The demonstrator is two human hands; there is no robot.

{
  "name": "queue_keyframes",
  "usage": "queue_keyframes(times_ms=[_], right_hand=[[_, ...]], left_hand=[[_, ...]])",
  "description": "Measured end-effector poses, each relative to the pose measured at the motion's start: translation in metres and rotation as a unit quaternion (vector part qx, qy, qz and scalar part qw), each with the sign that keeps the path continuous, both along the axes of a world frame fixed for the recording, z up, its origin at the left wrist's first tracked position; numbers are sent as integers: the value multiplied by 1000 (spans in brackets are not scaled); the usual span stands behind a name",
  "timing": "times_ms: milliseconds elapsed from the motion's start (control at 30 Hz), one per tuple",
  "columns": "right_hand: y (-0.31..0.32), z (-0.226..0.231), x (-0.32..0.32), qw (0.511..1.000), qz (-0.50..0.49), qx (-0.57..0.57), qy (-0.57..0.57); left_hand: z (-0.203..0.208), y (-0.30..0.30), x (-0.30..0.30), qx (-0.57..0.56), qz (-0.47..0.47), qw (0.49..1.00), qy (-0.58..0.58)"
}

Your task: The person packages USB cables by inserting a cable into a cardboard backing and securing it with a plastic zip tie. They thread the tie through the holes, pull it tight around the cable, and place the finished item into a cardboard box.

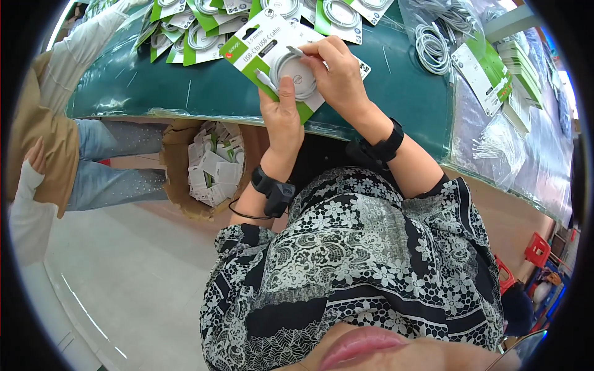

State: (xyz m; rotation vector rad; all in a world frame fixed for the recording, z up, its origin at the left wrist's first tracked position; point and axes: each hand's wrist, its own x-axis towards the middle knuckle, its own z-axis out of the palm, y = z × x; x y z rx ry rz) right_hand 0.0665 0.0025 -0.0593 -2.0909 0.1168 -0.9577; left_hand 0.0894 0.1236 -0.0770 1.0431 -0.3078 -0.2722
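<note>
Cable card [260, 46], white and green, sits over the near edge of the green table [396, 93]. The left hand [281, 120] grips its bottom edge; the right hand [337, 74] pinches the coiled white cable [297, 74]. It looks light and bendy, best held by its edges. More cards [198, 31] lie far left.

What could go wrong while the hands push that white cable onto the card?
The card is held up over the table edge by the left hand, so it might slip and fall toward the box below. The right hand presses the coiled cable; the coil could spring loose, or the thin card could bend.
</note>
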Motion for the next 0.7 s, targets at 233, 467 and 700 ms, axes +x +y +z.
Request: queue_keyframes(times_ms=[233, 467, 700], right_hand=[[3, -1, -3, 999, -8, 40, -3], [-10, 4, -12, 950, 61, 291, 96], [4, 14, 4, 994, 46, 97, 18]], left_hand=[[-10, 3, -7, 84, 67, 993, -39], [-13, 15, -14, 145, 75, 973, -161], [-6, 7, -3, 70, 111, 985, -108]])
